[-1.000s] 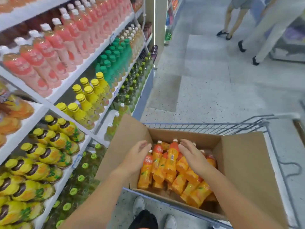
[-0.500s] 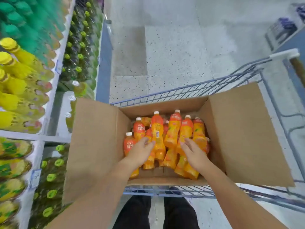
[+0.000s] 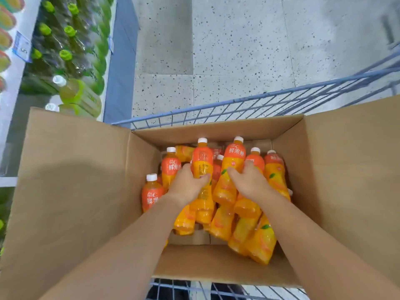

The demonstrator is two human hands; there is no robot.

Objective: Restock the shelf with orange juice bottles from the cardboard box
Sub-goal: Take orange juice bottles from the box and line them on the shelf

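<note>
**Reach turns to grasp in restocking run**

Since half a second ago both grips have tightened. The left hand (image 3: 188, 187) now clamps a white-capped plastic orange juice bottle (image 3: 202, 158), and the right hand (image 3: 249, 182) clamps the neighbouring bottle (image 3: 234, 156). Each holds mid-body, likely for a steady lift. Both bottles remain inside the open brown cardboard box (image 3: 71, 169), riding a blue wire trolley (image 3: 249, 99) beside the white shelf (image 3: 13, 94).

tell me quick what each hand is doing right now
Left hand: grips the middle bottle.
Right hand: grips the next bottle, to the right of that one.
</note>
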